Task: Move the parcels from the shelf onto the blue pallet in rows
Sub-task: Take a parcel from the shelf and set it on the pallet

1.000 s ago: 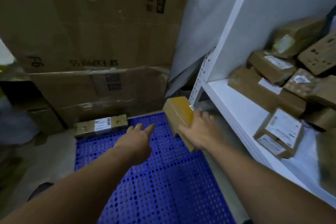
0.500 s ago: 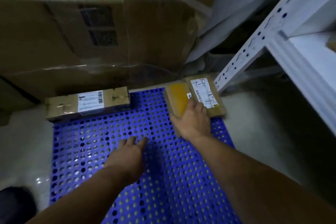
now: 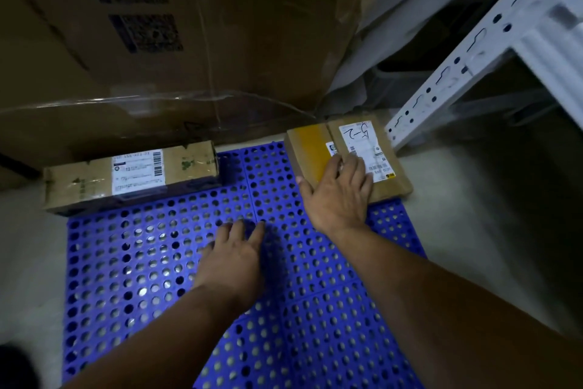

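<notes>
Right hand (image 3: 339, 199) pressed flat on the yellow-taped parcel (image 3: 307, 152), 1 o'clock on the pallet (image 3: 126, 262), probably squaring the row; left hand (image 3: 232, 262) open.

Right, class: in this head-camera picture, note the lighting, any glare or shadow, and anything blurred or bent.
Head view: dim, brightest on the blue pallet, where glints show through its holes; the left hand throws a shadow to its right; glare streaks the film over the big carton; the white shelf post looks smeared and leans, likely lens distortion.
</notes>
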